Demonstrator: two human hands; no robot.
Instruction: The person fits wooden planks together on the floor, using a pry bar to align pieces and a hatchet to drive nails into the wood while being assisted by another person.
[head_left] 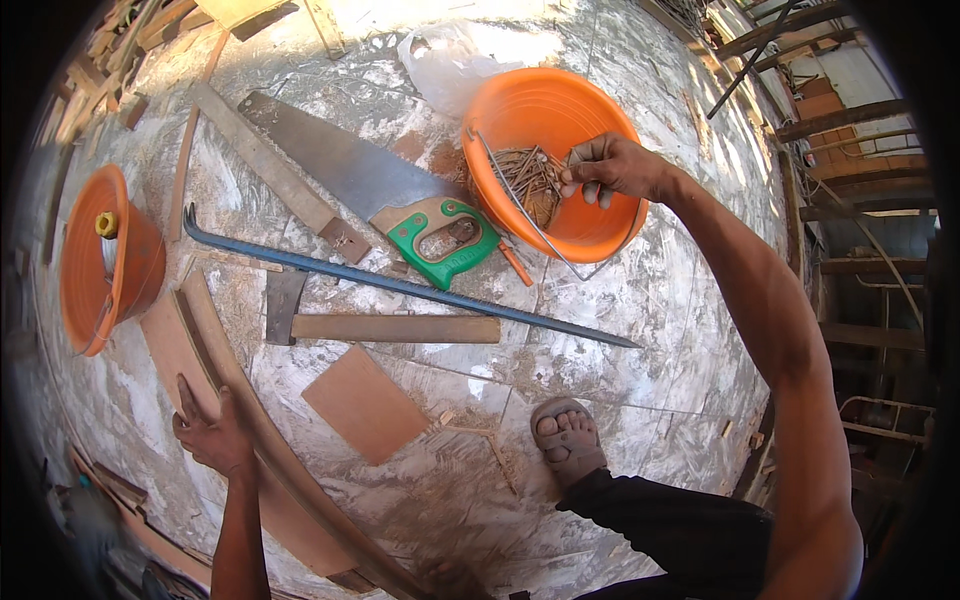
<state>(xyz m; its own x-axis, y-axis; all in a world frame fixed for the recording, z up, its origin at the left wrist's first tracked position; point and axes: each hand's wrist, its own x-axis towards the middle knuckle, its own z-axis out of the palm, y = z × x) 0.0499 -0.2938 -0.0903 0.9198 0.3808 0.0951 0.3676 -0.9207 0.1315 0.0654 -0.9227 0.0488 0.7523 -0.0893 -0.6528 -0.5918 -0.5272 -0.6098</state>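
Across the whitened floor, at the person's left, lies a long brown board — the left hand, fingers spread, rests on its face. Well to the right stands an orange bucket — the right hand reaches over its opening, fingertips bunched at a heap of brown nails (whether they pinch one, I cannot tell).

Open bucket, handle slanting across nails

Black trousers and a grey-brown sandal are worn.
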